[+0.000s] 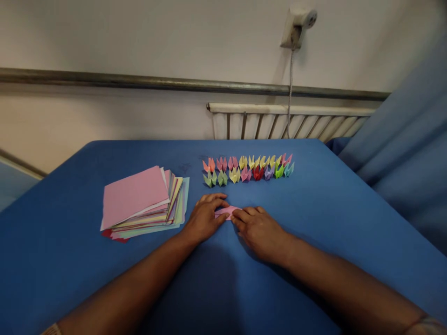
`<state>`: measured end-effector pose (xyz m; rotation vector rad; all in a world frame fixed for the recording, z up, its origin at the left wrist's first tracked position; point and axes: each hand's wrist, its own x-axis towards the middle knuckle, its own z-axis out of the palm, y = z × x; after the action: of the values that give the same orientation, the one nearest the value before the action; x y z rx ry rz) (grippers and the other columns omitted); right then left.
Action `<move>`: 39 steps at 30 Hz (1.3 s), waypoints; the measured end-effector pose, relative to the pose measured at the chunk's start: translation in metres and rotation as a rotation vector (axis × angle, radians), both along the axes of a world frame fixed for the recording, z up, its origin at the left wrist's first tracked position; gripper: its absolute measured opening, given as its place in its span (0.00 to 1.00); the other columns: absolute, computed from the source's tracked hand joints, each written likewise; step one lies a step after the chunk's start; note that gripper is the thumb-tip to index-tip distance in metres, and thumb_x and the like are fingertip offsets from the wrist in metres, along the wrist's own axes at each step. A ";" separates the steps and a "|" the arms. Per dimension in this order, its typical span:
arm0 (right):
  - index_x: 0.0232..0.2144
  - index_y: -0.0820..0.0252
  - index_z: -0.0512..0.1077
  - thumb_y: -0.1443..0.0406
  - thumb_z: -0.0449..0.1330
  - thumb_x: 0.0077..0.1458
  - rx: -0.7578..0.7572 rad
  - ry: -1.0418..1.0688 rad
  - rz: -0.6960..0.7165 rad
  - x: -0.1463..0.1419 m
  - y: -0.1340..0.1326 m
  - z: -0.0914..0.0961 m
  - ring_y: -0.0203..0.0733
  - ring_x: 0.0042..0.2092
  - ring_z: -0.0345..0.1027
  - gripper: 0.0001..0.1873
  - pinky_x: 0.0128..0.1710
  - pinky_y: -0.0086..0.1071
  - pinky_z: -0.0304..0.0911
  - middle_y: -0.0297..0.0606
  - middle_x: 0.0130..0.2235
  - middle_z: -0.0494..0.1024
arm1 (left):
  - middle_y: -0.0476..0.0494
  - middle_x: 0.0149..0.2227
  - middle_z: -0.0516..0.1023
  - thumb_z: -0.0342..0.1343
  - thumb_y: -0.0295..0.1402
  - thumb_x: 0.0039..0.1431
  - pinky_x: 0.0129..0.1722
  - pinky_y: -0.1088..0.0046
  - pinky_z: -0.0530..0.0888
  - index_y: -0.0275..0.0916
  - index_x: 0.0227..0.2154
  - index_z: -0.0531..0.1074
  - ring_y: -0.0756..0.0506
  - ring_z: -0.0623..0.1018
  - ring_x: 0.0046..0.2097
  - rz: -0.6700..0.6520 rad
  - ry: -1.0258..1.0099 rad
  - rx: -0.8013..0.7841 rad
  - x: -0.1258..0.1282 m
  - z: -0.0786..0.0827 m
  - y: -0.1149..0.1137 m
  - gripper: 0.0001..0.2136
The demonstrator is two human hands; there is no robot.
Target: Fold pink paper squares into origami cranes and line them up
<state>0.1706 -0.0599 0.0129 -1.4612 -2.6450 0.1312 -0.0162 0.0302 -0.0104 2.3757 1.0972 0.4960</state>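
Note:
A small piece of folded pink paper (229,212) lies on the blue tabletop between my hands. My left hand (205,217) holds its left end, with the thumb at the near edge and the index finger at the far edge. On the right end, my right hand (261,232) is closed, its fingertips pressing the paper; they hide that end. Just beyond my hands stand two rows of small folded paper cranes, among them a red crane (258,173), a light green crane (222,178) and an orange crane (209,164).
Left of my hands is a thick, uneven stack of coloured paper sheets (135,193), pink on top. Behind the blue table (307,209) are a wall rail (157,83), a white radiator (258,109) and a socket with a hanging cord (290,88). A blue curtain (401,139) hangs at right.

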 end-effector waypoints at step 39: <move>0.46 0.58 0.73 0.64 0.50 0.64 -0.034 0.245 -0.069 0.009 0.024 -0.020 0.42 0.46 0.65 0.14 0.47 0.38 0.57 0.40 0.48 0.76 | 0.45 0.39 0.77 0.50 0.35 0.64 0.46 0.65 0.65 0.40 0.41 0.73 0.44 0.73 0.43 -0.342 0.212 0.174 -0.005 0.016 -0.003 0.09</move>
<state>0.1794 -0.0363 -0.0074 -1.4419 -2.4060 0.3281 -0.0215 0.0275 0.0056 2.7462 0.7287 0.2293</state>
